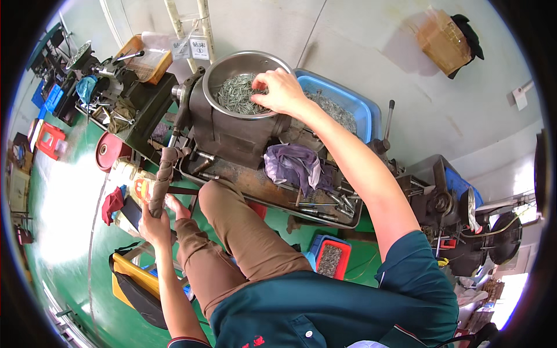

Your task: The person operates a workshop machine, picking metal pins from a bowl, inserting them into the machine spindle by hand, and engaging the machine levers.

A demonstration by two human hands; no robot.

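Note:
A steel bowl (284, 60) sits on top of a dark machine body (223, 136), holding a heap of small silvery metal pins (235, 95). My right hand (279, 91) reaches over its right side, fingers curled and fingertips at the pins. Thumb and fingers stand apart, with nothing visible between them. Lower left, my left hand (155, 228) is closed round the lower end of a lever (163, 180) wrapped in brown material. That lever slants up toward the machine's left side.
Behind the bowl, a blue basket (373, 110) holds more metal pieces. A purple rag (293, 165) and several metal tools (342, 203) lie on the machine's tray. Beneath stands a red bin (345, 258) of small parts. Other machines (125, 98) flank the workplace.

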